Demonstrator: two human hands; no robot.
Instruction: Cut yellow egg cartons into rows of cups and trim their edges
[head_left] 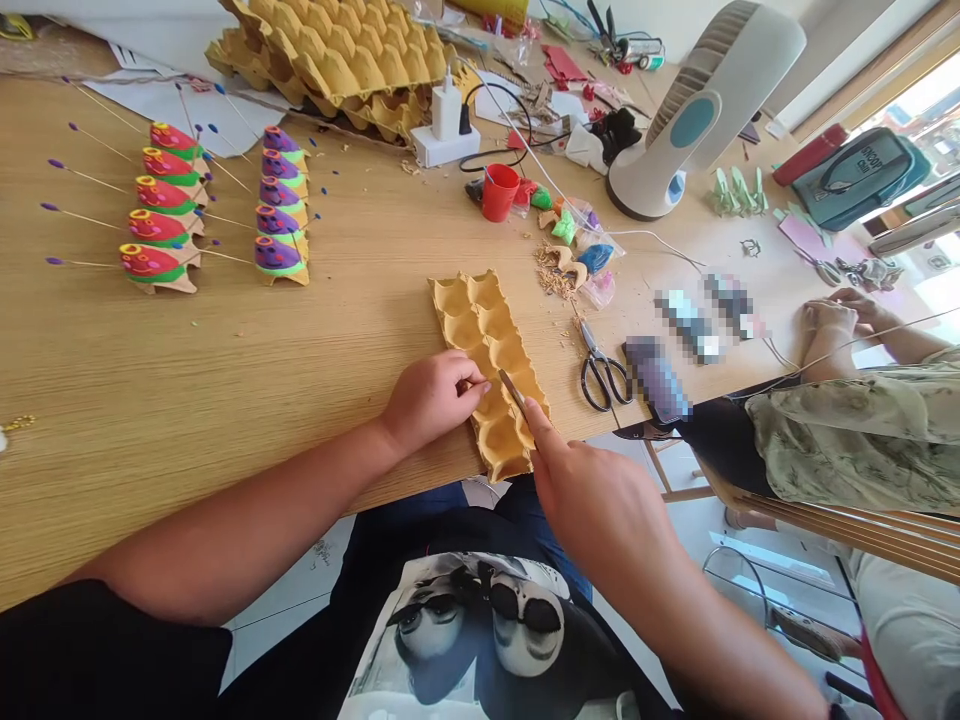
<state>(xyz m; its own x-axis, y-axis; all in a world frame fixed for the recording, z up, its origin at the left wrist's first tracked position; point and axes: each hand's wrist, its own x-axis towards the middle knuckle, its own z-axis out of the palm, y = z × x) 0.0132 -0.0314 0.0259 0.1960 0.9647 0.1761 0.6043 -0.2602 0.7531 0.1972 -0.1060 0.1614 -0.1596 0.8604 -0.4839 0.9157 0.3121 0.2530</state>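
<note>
A yellow pulp egg carton (506, 353), a strip two cups wide, lies on the wooden table before me with its near end at the table edge. My left hand (435, 395) is closed over its left side, thumb and fingers pinching at a ridge near the middle. In my right hand (592, 490) is a small knife (513, 390), the index finger stretched along it and the blade pointing away over the carton's middle. The knife's handle is hidden in the palm. Black-handled scissors (600, 370) lie to the right of the carton.
Painted carton figures (157, 215) with cotton swabs stand in two rows at the left. Behind are stacked egg trays (337, 55), a power strip (442, 145), a red cup (499, 192) and a white fan (675, 130). Carton scraps (562, 265) and another person's hands (836, 312) are at the right.
</note>
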